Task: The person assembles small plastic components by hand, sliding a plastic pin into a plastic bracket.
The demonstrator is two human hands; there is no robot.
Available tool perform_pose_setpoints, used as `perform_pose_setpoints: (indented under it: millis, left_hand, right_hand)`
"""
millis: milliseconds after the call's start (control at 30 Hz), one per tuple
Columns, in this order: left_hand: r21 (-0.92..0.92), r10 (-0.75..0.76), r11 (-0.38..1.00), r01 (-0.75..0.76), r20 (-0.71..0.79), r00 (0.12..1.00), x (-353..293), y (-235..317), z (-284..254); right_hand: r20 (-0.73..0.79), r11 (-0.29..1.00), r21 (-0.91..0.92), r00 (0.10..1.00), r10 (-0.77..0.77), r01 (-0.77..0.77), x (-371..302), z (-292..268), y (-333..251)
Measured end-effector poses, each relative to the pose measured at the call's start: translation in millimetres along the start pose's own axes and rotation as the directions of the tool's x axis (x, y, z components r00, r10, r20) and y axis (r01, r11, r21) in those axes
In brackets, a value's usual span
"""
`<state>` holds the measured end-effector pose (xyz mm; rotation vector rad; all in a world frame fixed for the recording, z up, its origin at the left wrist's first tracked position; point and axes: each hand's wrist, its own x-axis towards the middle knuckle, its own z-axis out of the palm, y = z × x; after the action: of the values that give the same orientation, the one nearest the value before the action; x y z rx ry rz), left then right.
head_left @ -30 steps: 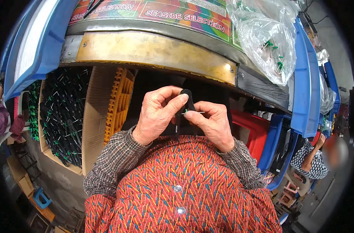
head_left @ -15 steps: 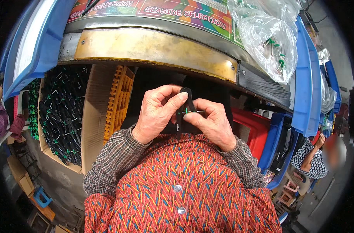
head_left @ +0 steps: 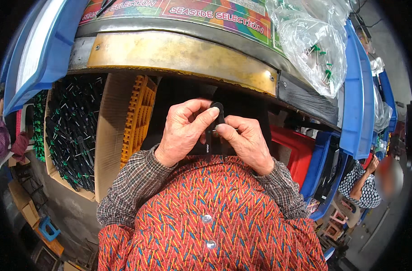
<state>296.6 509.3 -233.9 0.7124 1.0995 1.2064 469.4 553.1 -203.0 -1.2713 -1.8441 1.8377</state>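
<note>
- The bench (head_left: 178, 54), its near edge capped with a worn brass-coloured strip, sits above the lap, leaving room to work.
- The cardboard box of black and green parts (head_left: 75, 131) stands under the bench's left corner, within reach.
- The left hand (head_left: 184, 131) and right hand (head_left: 245, 141) are pressed together, pinching a small black plastic clip (head_left: 216, 118) upright below the near edge, close in for control.

Left hand (head_left: 184, 131) and right hand (head_left: 246, 142) meet, fingers pinched together.

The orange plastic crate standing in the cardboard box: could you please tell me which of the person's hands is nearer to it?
Left. The left hand is just right of the orange crate; the right hand lies farther right, beyond the small black part.
</note>
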Motion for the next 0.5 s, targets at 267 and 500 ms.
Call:
perform_pose_setpoints:
  millis: [267,500]
  left_hand:
    - [0.027,0.003,1.0,-0.003,-0.001,1.0,-0.2,-2.3,-1.7]
    - [0.005,0.003,1.0,-0.003,0.001,1.0,-0.5,-2.8,-1.5]
  right_hand:
    - [-0.222,0.965,0.254,0.975,-0.007,0.065,1.4,22.7,-6.9]
    - [0.01,0.993,-0.08,0.996,0.083,-0.082,1.3,4.7,0.8]
